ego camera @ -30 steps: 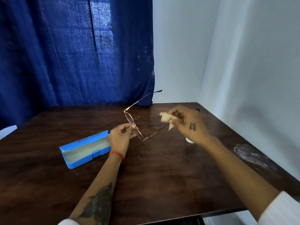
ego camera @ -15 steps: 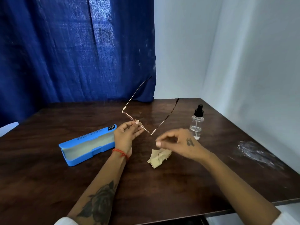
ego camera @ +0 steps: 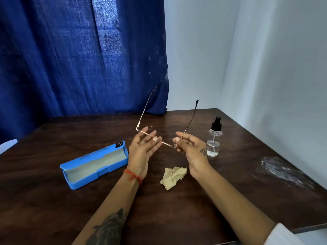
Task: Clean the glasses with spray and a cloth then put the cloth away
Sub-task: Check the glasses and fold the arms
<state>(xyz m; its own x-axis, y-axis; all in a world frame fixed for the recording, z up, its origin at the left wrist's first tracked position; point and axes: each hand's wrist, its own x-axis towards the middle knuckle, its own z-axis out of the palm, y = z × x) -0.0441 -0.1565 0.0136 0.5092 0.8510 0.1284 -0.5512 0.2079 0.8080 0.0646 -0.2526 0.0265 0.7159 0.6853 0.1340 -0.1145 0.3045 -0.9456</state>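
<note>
Thin metal-framed glasses point(ego camera: 190, 121) hang above the table with both arms unfolded and pointing away from me. My left hand point(ego camera: 143, 149) holds the frame front near its left hinge. My right hand point(ego camera: 192, 147) pinches the frame at the right hinge. A crumpled beige cloth point(ego camera: 172, 177) lies on the table between my wrists, untouched. A small clear spray bottle point(ego camera: 214, 138) with a black nozzle stands upright just right of my right hand.
An open blue glasses case point(ego camera: 93, 165) lies to the left of my left hand on the dark wooden table point(ego camera: 53, 209). A white smear point(ego camera: 281, 170) marks the table at the right. A blue curtain and white walls close the far side.
My right hand dropped the cloth onto the table, then rose to take the glasses' right hinge. The glasses now hang level between both hands.
</note>
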